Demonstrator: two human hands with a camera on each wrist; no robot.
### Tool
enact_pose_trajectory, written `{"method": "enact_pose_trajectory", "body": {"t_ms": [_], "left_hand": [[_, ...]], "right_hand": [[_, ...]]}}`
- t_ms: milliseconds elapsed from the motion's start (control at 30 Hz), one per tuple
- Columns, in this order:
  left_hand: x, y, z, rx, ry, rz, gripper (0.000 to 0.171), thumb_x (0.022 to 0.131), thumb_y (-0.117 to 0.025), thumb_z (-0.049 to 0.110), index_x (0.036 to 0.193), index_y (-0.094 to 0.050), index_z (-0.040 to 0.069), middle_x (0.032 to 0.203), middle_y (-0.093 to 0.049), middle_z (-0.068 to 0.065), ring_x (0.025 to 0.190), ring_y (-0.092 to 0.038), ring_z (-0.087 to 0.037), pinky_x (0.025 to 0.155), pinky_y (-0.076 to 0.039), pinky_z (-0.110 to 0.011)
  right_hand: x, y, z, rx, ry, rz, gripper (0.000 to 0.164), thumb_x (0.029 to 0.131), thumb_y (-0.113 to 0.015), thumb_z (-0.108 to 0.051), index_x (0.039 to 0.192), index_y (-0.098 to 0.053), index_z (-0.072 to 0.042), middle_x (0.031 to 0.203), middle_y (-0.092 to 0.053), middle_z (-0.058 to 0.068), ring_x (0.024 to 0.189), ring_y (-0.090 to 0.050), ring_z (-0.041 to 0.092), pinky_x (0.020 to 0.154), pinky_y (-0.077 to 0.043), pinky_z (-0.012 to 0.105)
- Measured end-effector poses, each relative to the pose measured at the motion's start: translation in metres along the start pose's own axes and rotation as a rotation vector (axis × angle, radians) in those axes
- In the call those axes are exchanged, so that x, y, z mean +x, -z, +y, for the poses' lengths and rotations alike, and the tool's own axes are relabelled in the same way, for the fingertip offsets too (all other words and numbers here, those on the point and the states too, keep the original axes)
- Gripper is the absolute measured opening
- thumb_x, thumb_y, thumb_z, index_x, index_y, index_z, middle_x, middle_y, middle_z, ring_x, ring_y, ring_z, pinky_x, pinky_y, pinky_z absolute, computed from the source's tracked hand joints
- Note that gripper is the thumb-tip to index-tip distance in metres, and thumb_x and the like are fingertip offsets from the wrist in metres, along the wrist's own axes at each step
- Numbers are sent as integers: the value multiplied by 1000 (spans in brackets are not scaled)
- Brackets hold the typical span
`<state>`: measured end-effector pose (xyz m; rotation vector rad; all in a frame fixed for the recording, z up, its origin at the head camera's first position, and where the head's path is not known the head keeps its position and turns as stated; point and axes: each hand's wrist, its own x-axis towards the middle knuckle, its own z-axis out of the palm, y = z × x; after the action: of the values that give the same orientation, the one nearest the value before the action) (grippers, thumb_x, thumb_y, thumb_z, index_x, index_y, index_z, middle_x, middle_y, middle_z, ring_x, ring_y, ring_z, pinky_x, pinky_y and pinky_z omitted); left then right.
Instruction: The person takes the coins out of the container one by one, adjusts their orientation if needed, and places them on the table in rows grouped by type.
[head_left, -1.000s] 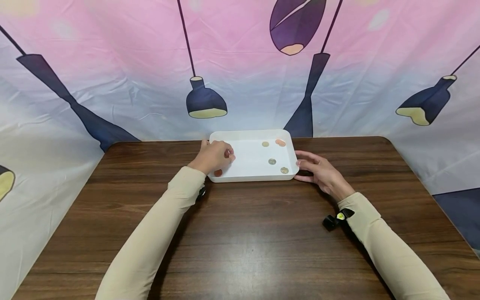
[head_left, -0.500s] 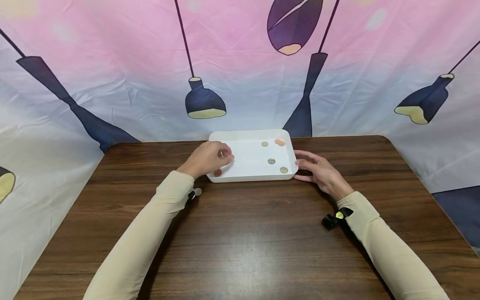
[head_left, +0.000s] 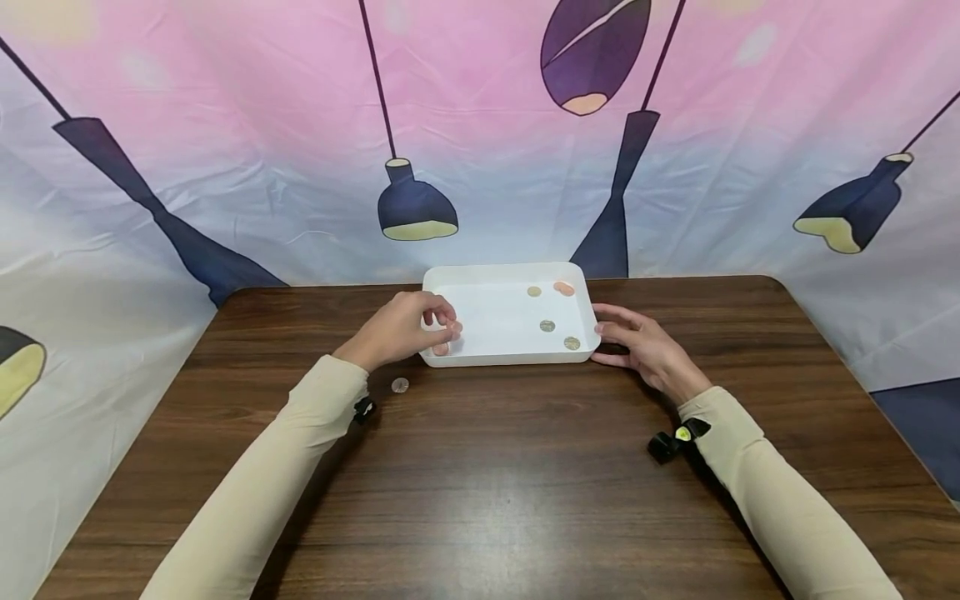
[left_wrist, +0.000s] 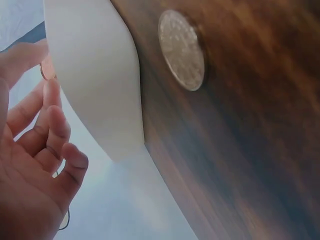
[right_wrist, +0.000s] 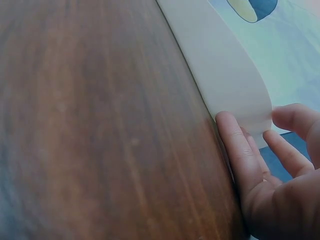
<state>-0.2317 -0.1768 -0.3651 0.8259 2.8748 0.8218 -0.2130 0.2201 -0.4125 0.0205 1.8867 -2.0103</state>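
Observation:
A white rectangular tray stands near the table's far edge. Over its left end my left hand pinches a copper coin between thumb and finger, beside the rim. Another copper coin lies in the tray just below those fingers. On the table, outside the near left corner, rests a silvery coin, large in the left wrist view. My right hand touches the tray's right end with extended fingers, one digit on the rim and others along the outer wall.
Toward the tray's right side lie a yellowish coin, overlapping copper coins, a silvery coin and a second silvery coin. A dark wooden table carries everything. A printed cloth hangs right behind it.
My left hand has drawn back left and toward me, still near the tray's left end, uncovering the silvery coin on the table. The right hand and the tray have stayed in place.

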Motion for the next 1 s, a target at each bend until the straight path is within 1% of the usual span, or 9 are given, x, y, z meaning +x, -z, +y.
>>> {"method": "enact_pose_trajectory", "body": {"t_ms": [133,233,300,367,567,667,833,1000], "left_hand": [[-7,-2,0,0,-22,9,15,94,-75,24,102,-75,11,95,-71,4,86,-58,-18,73,-50,-33],[-14,-2,-2,-3,-26,16,11,91,-74,23,95,-70,13,91,-68,2,78,-56,-18,68,-47,-32],[-19,-2,-4,-7,-28,22,11,91,-75,22,92,-67,15,88,-65,0,74,-53,-17,65,-46,-32],[-23,-1,-5,-5,-37,30,12,91,-76,24,92,-66,17,88,-65,-1,72,-50,-17,66,-46,-32],[-36,3,-1,10,-74,71,16,94,-79,26,99,-71,14,93,-66,-5,80,-53,-18,71,-48,-33],[-46,6,1,24,-93,92,16,95,-80,23,103,-72,12,95,-66,-5,84,-56,-20,74,-50,-34],[-68,10,-4,50,-126,118,11,98,-75,18,106,-73,12,97,-66,1,89,-60,-19,77,-54,-36],[-90,15,-9,69,-93,98,13,96,-77,17,108,-73,14,101,-68,4,91,-60,-16,78,-56,-37]], "right_hand": [[0,1,2,-3,4,1,62,108,-62,-14,165,-37,-11,121,-67,2,108,-69,15,96,-64,36],[1,1,3,-8,4,-2,62,108,-63,-14,165,-37,-11,124,-66,3,109,-69,16,96,-64,36],[1,0,3,-8,3,-3,62,108,-63,-14,164,-38,-11,128,-65,5,109,-69,16,97,-64,36],[1,0,3,-8,5,0,61,108,-63,-14,164,-38,-11,131,-63,7,109,-69,16,97,-64,36],[2,-2,1,-11,6,9,60,109,-62,-14,164,-39,-12,134,-60,10,109,-69,16,96,-64,35],[3,-2,1,-15,5,12,60,109,-61,-14,164,-38,-13,134,-60,10,109,-68,16,96,-64,35],[3,-3,2,-13,-4,13,61,109,-62,-14,165,-38,-12,133,-59,9,109,-68,15,97,-63,35],[2,-2,0,-16,-7,22,60,109,-62,-14,164,-39,-13,132,-60,7,109,-68,14,96,-64,35]]}}
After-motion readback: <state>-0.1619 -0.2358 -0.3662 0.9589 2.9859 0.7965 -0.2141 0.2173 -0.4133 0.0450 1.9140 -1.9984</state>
